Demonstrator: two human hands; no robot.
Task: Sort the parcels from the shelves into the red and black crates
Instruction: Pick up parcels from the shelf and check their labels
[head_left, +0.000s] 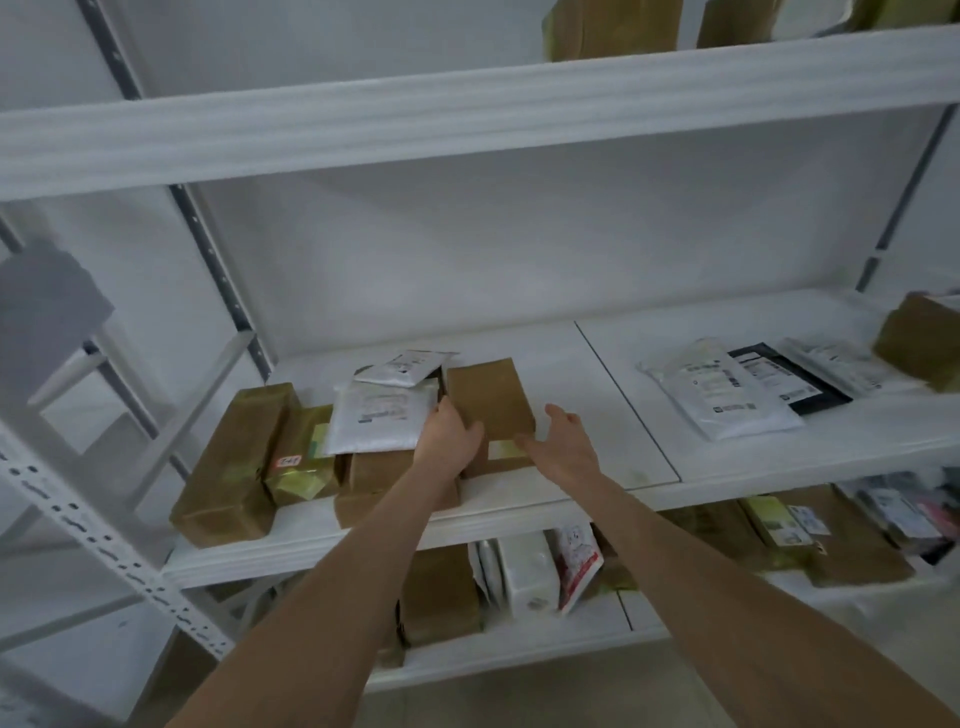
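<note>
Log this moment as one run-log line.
phase: pick from middle shelf | left hand: grips brown parcel at left edge | right hand: open, by its right edge | crates: not in view

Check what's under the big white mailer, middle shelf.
Brown paper-wrapped parcels lie under the white mailer; only their front faces show. Their number and anything behind is covered. The left hand grips the neighbouring brown box.

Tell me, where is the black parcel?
In the head view, the black parcel lies on the right side of the middle shelf, between a big white mailer and a smaller white mailer.
</note>
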